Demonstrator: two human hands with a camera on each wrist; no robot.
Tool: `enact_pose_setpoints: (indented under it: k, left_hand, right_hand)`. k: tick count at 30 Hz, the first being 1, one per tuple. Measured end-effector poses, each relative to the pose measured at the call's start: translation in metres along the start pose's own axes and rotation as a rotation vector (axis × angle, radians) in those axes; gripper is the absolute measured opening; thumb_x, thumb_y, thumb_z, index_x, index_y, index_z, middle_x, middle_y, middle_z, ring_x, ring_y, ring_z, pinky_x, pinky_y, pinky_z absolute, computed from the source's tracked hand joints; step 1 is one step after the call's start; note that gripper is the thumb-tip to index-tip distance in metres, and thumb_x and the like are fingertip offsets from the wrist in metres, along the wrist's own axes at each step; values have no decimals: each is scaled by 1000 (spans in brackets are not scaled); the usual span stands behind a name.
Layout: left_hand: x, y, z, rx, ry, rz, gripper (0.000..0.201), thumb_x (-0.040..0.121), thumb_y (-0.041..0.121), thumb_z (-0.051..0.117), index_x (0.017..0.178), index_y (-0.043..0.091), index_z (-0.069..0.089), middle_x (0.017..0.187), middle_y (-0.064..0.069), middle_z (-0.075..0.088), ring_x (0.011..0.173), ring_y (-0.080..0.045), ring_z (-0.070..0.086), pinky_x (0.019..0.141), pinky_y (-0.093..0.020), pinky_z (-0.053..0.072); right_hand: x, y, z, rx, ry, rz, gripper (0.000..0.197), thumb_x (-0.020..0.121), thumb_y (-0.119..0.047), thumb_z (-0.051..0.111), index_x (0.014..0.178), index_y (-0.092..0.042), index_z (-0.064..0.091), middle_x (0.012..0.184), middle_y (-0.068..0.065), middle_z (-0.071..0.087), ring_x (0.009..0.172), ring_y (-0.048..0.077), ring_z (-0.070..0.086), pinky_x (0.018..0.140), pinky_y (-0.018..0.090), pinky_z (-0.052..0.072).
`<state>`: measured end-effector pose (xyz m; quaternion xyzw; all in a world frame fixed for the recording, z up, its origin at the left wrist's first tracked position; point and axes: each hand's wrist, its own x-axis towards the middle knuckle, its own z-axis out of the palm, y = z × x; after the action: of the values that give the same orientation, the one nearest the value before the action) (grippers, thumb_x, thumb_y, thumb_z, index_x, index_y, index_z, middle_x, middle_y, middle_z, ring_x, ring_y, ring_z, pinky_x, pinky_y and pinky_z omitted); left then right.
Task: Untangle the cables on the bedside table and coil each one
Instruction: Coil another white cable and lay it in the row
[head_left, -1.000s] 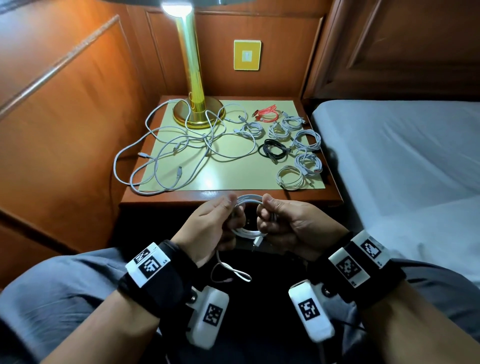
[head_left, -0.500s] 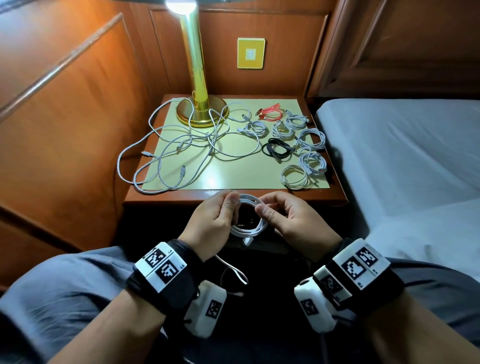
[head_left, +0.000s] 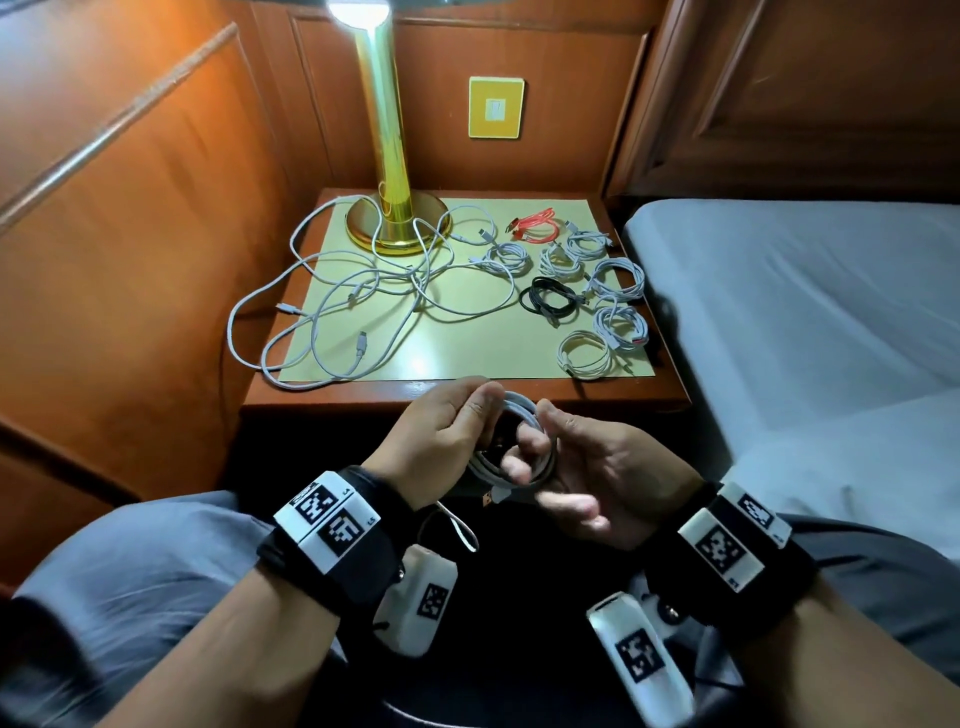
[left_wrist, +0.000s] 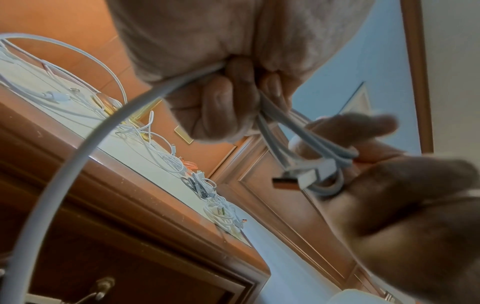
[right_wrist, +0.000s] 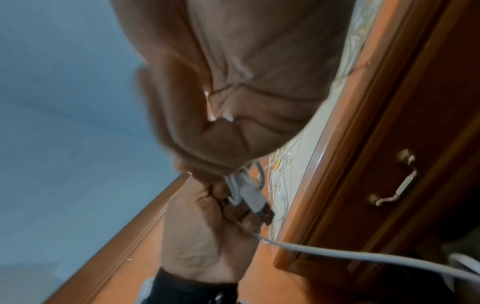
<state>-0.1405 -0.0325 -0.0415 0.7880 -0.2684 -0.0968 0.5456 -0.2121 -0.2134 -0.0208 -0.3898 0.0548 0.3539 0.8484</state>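
In front of the bedside table (head_left: 332, 402), my left hand (head_left: 483, 415) grips a half-wound white cable coil (head_left: 524, 410) at its left side. My right hand (head_left: 535, 447) lies palm up, its blurred fingers hooked through the coil's loop. The cable's USB plug (head_left: 491, 500) sticks out under the coil, and a loose tail (head_left: 460, 530) hangs toward my lap. In the left wrist view the plug (left_wrist: 285, 182) lies against the loops over my right hand's fingers (left_wrist: 350, 127). A tangle of white cables (head_left: 363, 301) covers the table's left half.
A brass lamp (head_left: 389, 156) stands at the table's back, with cables looped round its base. White coils (head_left: 584, 356), a black coil (head_left: 550, 301) and a red coil (head_left: 535, 228) lie on the right side. The bed (head_left: 805, 312) borders the table's right; a wood wall panel (head_left: 130, 260) its left.
My right hand let go of the coil's right side, turned palm up and slid its fingers into the loop. My left hand kept its grip.
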Motion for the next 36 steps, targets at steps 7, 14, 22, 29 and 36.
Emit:
enact_pose_setpoints:
  k: [7,14,22,29,36]
  left_hand:
    - [-3,-14,5,-107,24,2,34,99,41,42,80,16,56,66,6,55,60,-10,49,61,-29,39]
    - [4,-21,-1,-72,64,-85,30,92,59,55,106,32,54,81,10,61,58,-5,55,57,-26,44]
    - [6,-30,-48,384,151,-144,13,101,31,52,109,21,48,77,-2,60,72,-15,58,63,-29,38]
    - [-8,-26,-14,497,29,103,7,89,18,70,91,20,63,70,13,57,62,-1,51,61,-19,36]
    - [-14,-12,-3,254,11,319,9,82,9,73,90,11,70,84,7,69,78,-7,65,75,-23,53]
  right_hand:
    - [11,2,7,24,162,-45,37,99,-48,40,71,-23,40,67,-4,18,32,5,20,34,16,16]
    - [13,-12,-7,96,331,-195,38,101,-45,38,69,-24,38,57,-6,23,28,5,19,39,18,7]
    - [-4,-47,-27,19,578,-531,40,104,-44,39,69,-24,38,57,-7,23,32,7,18,40,24,11]
    - [15,-20,-29,-521,545,-624,37,106,-35,40,77,-13,46,67,2,45,45,15,40,42,23,30]
    - [24,-3,-20,-976,425,-320,35,107,-26,40,77,-18,55,72,6,70,40,19,42,41,24,34]
